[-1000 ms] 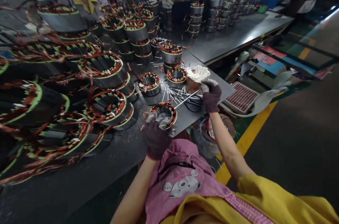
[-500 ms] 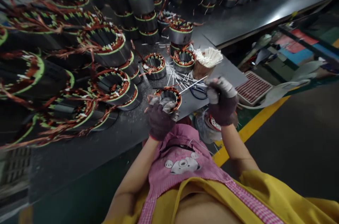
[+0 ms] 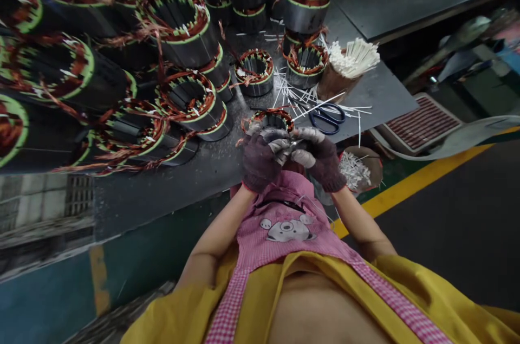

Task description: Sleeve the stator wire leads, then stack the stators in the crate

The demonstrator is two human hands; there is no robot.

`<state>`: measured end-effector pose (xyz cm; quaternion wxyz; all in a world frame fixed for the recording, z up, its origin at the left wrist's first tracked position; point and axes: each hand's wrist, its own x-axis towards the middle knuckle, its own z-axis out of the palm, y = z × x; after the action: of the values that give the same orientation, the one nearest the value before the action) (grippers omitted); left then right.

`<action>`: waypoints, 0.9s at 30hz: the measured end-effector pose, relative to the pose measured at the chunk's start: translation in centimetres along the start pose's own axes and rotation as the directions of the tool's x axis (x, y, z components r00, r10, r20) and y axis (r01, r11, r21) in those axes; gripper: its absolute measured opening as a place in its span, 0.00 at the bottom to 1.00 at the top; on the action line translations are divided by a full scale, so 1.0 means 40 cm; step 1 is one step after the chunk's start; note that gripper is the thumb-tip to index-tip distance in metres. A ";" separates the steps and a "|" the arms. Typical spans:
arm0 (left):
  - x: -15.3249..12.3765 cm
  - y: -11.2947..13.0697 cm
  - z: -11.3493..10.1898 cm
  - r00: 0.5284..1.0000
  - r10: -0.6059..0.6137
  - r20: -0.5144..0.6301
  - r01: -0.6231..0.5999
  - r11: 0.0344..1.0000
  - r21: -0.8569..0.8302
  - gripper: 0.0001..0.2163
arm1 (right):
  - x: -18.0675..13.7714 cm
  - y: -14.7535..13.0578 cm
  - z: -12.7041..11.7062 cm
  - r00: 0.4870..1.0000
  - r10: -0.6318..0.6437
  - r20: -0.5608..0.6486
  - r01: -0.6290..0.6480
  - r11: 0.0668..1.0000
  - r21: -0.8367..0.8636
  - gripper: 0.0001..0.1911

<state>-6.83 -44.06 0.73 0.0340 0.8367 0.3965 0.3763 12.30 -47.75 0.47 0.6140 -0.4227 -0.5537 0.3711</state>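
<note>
At the table's near edge stands a small motor stator (image 3: 273,115) with copper windings round its rim. My left hand (image 3: 262,158), in a dark glove with grey-taped fingers, is closed on its near side. My right hand (image 3: 320,158), gloved and taped alike, meets the left at the stator's near right rim. Its fingers are pinched together; whatever lies between them is hidden. The hands cover the stator's front. Just beyond them lie loose thin white sticks (image 3: 298,99) and blue-handled scissors (image 3: 327,118).
Several wound stators (image 3: 189,96) crowd the left, many stacked. A brown container (image 3: 337,84) of upright white sticks stands behind the scissors, with another small stator (image 3: 255,72) further left. Below the table's right edge are a bin of white scraps (image 3: 357,170) and a slatted tray (image 3: 422,123).
My right hand has come left and inward to the stator, joining my left hand, which stays there. The view has shifted, uncovering the scissors and the scrap bin.
</note>
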 end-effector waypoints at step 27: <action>-0.010 -0.029 -0.037 0.999 0.049 -0.013 -0.049 0.998 -0.034 0.07 | -0.024 -0.049 -0.059 0.926 0.262 0.272 -0.306 0.943 0.131 0.20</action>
<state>-8.71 -43.91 1.14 0.0366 0.8432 0.3696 0.3887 14.52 -49.62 1.88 0.5125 -0.3940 -0.5256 0.5531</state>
